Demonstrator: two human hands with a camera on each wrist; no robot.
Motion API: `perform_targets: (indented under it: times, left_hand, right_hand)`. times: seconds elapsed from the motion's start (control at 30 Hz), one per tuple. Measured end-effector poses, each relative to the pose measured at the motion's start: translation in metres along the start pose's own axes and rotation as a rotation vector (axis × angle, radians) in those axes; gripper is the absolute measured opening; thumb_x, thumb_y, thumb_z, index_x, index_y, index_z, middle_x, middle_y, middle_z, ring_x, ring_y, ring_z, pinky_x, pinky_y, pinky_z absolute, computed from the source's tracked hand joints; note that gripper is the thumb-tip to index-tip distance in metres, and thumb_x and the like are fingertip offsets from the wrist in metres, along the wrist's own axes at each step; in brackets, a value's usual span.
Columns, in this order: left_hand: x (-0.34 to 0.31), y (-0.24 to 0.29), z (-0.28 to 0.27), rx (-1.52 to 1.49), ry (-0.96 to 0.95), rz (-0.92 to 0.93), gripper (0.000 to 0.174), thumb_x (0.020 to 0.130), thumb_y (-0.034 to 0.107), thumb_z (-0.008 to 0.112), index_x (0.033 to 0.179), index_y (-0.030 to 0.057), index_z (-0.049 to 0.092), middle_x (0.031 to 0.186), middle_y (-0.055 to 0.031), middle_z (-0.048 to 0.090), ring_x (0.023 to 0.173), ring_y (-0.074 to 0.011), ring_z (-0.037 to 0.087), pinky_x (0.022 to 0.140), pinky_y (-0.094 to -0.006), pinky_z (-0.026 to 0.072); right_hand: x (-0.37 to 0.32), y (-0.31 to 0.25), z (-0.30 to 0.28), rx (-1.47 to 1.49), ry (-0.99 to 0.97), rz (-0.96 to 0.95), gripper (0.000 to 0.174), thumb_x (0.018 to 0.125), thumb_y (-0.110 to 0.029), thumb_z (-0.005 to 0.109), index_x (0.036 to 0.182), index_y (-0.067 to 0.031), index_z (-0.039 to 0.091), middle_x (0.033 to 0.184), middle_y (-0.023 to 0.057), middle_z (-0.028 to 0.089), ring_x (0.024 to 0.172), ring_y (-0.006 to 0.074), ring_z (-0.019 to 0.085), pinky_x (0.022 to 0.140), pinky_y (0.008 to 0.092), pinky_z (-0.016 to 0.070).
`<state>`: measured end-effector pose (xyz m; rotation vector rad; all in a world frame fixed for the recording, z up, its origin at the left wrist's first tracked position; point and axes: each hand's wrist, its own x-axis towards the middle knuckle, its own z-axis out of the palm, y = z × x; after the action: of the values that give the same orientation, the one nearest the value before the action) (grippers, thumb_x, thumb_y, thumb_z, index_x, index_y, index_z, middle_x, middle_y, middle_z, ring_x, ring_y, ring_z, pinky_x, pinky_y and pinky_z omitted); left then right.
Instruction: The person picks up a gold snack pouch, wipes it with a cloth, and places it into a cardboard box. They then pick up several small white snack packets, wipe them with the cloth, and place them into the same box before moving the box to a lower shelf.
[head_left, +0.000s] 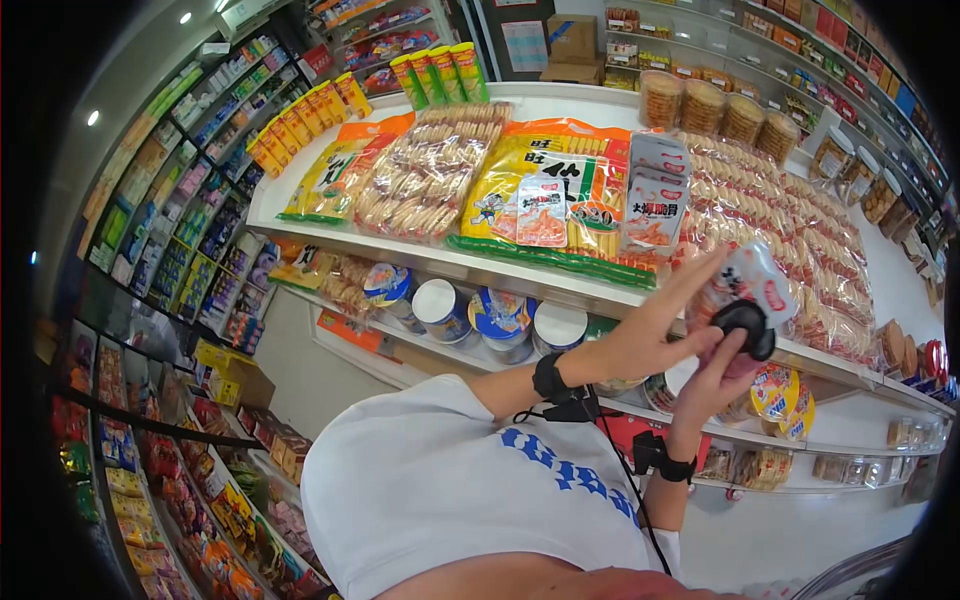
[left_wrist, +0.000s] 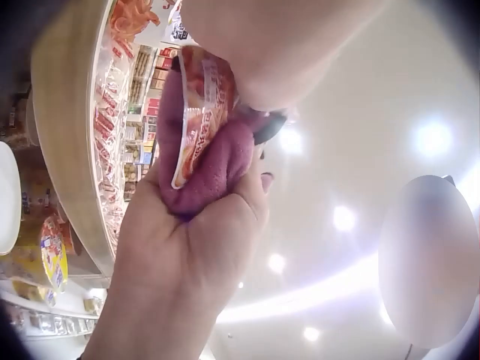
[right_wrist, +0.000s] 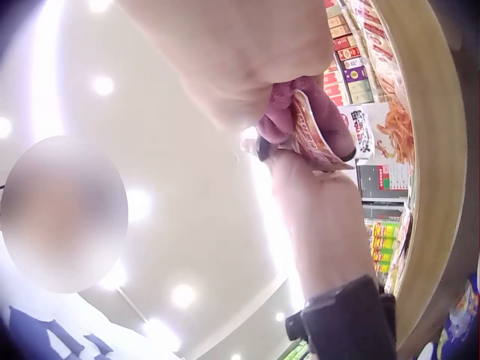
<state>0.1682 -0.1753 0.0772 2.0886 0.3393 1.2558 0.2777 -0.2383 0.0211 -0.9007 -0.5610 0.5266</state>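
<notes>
Both hands are together in front of the shelf edge, around a small red-and-white printed snack packet [head_left: 765, 275] and a purple cloth [left_wrist: 199, 180]. In the head view my left hand [head_left: 650, 325] reaches in from the left and pinches the packet, fingers along its far side and thumb near a black piece [head_left: 750, 325]. From below, my right hand [head_left: 712, 385] grips the bunched cloth. The left wrist view shows the packet standing in a fold of that cloth, above the right palm. Part of the left fingers is hidden behind the packet in the right wrist view.
On the white counter, similar packets [head_left: 655, 210] stand upright beside a large yellow cracker bag [head_left: 585, 190], and one packet [head_left: 540, 212] lies on it. Bagged biscuits [head_left: 780, 200] fill the right side. Lidded tubs [head_left: 440, 308] line the shelf below; clear jars [head_left: 742, 120] stand behind.
</notes>
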Motion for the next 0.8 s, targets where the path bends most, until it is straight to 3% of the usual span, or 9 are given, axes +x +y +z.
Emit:
perform_targets:
  times: [0.03, 0.13, 0.27, 0.3, 0.4, 0.53, 0.57, 0.63, 0.8]
  left_hand:
    - [0.0, 0.003, 0.004, -0.125, -0.029, -0.017, 0.076, 0.1, 0.038, 0.054, 0.157, 0.0025, 0.017, 0.162, -0.0173, 0.022, 0.149, -0.0279, 0.02, 0.12, -0.0413, 0.0154]
    - [-0.001, 0.007, -0.003, -0.566, -0.087, -0.174, 0.07, 0.104, 0.033, 0.047, 0.156, 0.0, 0.014, 0.165, -0.0132, 0.014, 0.152, -0.0222, 0.012, 0.121, -0.0368, 0.0105]
    - [-0.021, -0.005, 0.004, -0.793, -0.14, -0.572, 0.075, 0.103, 0.057, 0.04, 0.149, -0.0016, 0.032, 0.124, -0.0019, 0.058, 0.098, -0.0066, 0.054, 0.083, -0.0231, 0.0479]
    - [-0.025, -0.012, 0.006, -0.77, -0.171, -0.602, 0.067, 0.103, 0.055, 0.042, 0.141, -0.0004, 0.04, 0.12, -0.0015, 0.06, 0.091, -0.0048, 0.053, 0.075, -0.022, 0.0453]
    - [-0.027, -0.015, 0.011, -0.934, -0.163, -0.646, 0.053, 0.103, 0.05, 0.048, 0.126, 0.0029, 0.054, 0.114, -0.0017, 0.063, 0.082, -0.0022, 0.052, 0.063, -0.02, 0.0395]
    - [-0.013, 0.004, -0.007, -1.304, 0.164, -0.692, 0.039, 0.102, 0.041, 0.054, 0.122, 0.0077, 0.06, 0.114, -0.0029, 0.065, 0.091, -0.0073, 0.06, 0.075, -0.0245, 0.0477]
    - [-0.011, 0.001, -0.013, -1.313, 0.229, -0.73, 0.037, 0.101, 0.039, 0.055, 0.123, 0.009, 0.06, 0.115, -0.0029, 0.065, 0.094, -0.0086, 0.061, 0.08, -0.0263, 0.0491]
    - [-0.011, -0.011, -0.018, -1.344, 0.297, -0.701, 0.034, 0.1, 0.035, 0.056, 0.124, 0.0113, 0.06, 0.117, -0.0036, 0.066, 0.105, -0.0144, 0.063, 0.096, -0.0324, 0.0493]
    - [-0.01, -0.006, -0.019, -1.294, 0.351, -0.691, 0.037, 0.1, 0.027, 0.059, 0.128, 0.0035, 0.056, 0.12, -0.0069, 0.066, 0.102, -0.0175, 0.067, 0.086, -0.0353, 0.0545]
  right_hand:
    - [-0.01, 0.007, -0.001, -0.101, -0.096, -0.07, 0.036, 0.103, -0.02, 0.057, 0.128, 0.0052, 0.05, 0.113, 0.0113, 0.065, 0.099, 0.0164, 0.066, 0.083, 0.0296, 0.0549]
    - [-0.029, 0.013, 0.007, -0.236, -0.294, -0.175, 0.038, 0.105, -0.019, 0.053, 0.132, 0.0059, 0.047, 0.117, 0.0118, 0.064, 0.104, 0.0176, 0.065, 0.083, 0.029, 0.0549]
    - [0.001, -0.006, 0.012, -0.292, -0.26, -0.166, 0.038, 0.105, -0.026, 0.053, 0.125, 0.0062, 0.056, 0.114, 0.01, 0.065, 0.097, 0.0115, 0.063, 0.083, 0.025, 0.0492]
    - [0.012, -0.003, 0.001, -0.293, -0.303, 0.03, 0.038, 0.105, -0.02, 0.049, 0.133, 0.0062, 0.05, 0.13, 0.0126, 0.057, 0.112, 0.0139, 0.056, 0.093, 0.0261, 0.0446]
    - [0.023, 0.0, 0.007, -0.335, -0.312, -0.005, 0.042, 0.103, -0.013, 0.05, 0.14, 0.0052, 0.047, 0.145, 0.0171, 0.05, 0.132, 0.0202, 0.047, 0.108, 0.0319, 0.0357]
    - [0.0, -0.034, 0.042, -0.782, -0.528, -0.731, 0.049, 0.093, -0.012, 0.057, 0.139, 0.0032, 0.051, 0.144, 0.0211, 0.051, 0.139, 0.031, 0.043, 0.115, 0.0451, 0.0284]
    - [-0.01, -0.024, 0.04, -0.761, -0.578, -0.671, 0.053, 0.085, -0.011, 0.058, 0.137, 0.0024, 0.054, 0.145, 0.0218, 0.05, 0.138, 0.0384, 0.043, 0.116, 0.0545, 0.0249]
    - [-0.012, -0.023, 0.038, -0.779, -0.675, -0.748, 0.052, 0.085, -0.008, 0.056, 0.136, 0.0028, 0.055, 0.145, 0.0212, 0.05, 0.137, 0.0385, 0.044, 0.115, 0.0541, 0.0262]
    - [0.01, -0.024, 0.032, -0.588, -0.479, -0.607, 0.053, 0.082, 0.001, 0.051, 0.135, 0.0033, 0.054, 0.139, 0.0212, 0.055, 0.135, 0.0365, 0.048, 0.113, 0.0443, 0.0329]
